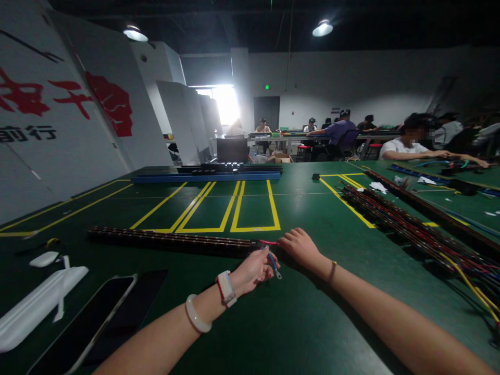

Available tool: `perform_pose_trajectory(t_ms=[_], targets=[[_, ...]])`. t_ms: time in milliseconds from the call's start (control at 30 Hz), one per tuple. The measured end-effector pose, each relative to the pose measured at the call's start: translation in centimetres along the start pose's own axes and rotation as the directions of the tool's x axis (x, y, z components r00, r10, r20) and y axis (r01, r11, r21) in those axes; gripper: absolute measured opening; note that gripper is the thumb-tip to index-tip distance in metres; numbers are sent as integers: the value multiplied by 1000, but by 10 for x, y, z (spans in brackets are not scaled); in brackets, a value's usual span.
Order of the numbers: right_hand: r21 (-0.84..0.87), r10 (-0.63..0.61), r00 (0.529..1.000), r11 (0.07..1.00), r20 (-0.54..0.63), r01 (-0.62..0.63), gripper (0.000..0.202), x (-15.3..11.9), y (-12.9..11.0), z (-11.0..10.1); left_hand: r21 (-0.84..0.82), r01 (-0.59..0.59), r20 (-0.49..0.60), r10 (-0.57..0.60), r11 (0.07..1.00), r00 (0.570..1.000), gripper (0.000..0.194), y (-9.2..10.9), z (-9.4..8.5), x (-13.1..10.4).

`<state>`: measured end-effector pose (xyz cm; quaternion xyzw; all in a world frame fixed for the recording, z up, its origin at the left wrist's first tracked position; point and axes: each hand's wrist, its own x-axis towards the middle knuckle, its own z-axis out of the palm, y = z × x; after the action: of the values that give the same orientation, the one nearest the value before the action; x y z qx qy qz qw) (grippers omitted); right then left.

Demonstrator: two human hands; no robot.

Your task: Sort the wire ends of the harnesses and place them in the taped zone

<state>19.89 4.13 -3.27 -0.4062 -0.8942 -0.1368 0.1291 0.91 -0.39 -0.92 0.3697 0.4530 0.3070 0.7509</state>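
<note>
Two-handed hold at right end of dark strip (172, 240): left hand (255, 270) pinches blue wire (273, 260), right hand (300, 249) red wire (269, 241), likely for separation.

Your forearms (375, 297) are bare as far as they show. Just behind your left hand (253, 268) you wear a broad, pale band (226, 288) with a woven look and a red edge. Farther up the same arm sits a smooth, rounded, milky-white bangle (192, 315). Behind your right hand (302, 250) you have a thin, dark bracelet (333, 272), seemingly beaded, its details too small to tell.
</note>
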Motion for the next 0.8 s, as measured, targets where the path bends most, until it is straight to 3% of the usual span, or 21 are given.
perform_pose_trajectory(t_ms=[167, 267, 467, 600, 800], targets=[[22, 18, 1000, 1000, -7, -18, 23, 1, 0, 1, 67, 128, 161, -138, 989, 977, 35, 12, -16, 0], [26, 23, 1000, 999, -13, -23, 23, 1, 1, 3, 81, 165, 190, -178, 983, 966, 36, 16, -20, 0], [66, 60, 998, 996, 1, -60, 25, 1, 0, 0, 105, 124, 94, -134, 987, 987, 44, 11, -10, 0], [191, 128, 991, 973, 28, -131, 25, 2, -7, -13, 77, 84, 38, -87, 993, 995, 46, 7, -3, -1], [387, 146, 978, 902, 147, -193, 50, 4, -17, -28, 103, 60, 36, -64, 993, 997, 49, 3, -2, -1]])
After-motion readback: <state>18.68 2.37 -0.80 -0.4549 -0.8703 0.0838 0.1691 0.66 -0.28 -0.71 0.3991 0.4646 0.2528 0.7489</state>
